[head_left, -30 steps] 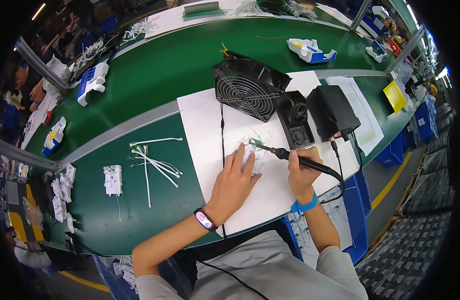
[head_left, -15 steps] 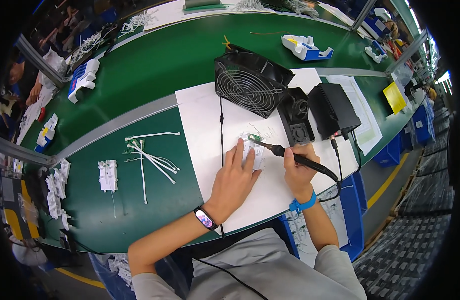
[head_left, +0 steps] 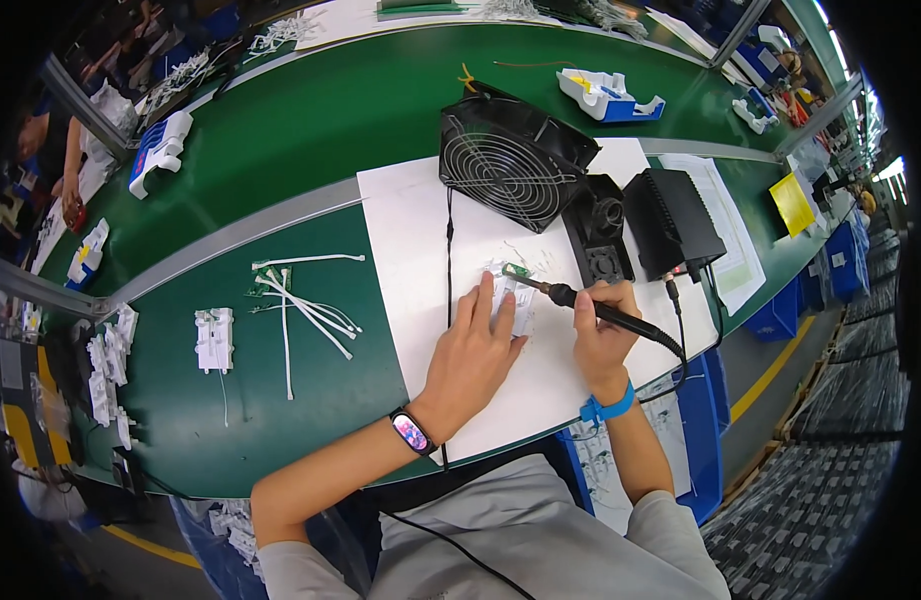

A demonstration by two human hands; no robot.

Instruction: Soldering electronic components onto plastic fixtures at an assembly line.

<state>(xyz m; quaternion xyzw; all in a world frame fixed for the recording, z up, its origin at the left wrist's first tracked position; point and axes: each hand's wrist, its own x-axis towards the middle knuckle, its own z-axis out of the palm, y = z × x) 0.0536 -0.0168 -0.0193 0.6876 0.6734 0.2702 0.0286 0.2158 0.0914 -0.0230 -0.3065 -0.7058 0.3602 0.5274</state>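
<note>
My left hand point(head_left: 471, 352) lies over a white plastic part point(head_left: 522, 300) on the white sheet, steadying it between fingertips and thumb. The hand hides much of the part. At the part's far end sits a small green circuit board point(head_left: 517, 270). In my right hand point(head_left: 606, 335) is a soldering iron point(head_left: 621, 318), gripped like a pen. Its tip points left at the board and appears to touch it, though the contact is too small to make out. A cable runs from the iron's rear, curving down on the right.
A black fan point(head_left: 511, 165) stands beyond my hands, beside a black iron holder point(head_left: 599, 235) and a black box point(head_left: 671, 225). Several white cables point(head_left: 306, 312) with green boards and a white plastic piece point(head_left: 215, 340) lie left. A metal rail point(head_left: 251, 230) crosses the table.
The whole view has shifted slightly. Both hands keep nearly the same places around the white part, with the iron still at the green board. At far left, another person's hand has moved lower.
</note>
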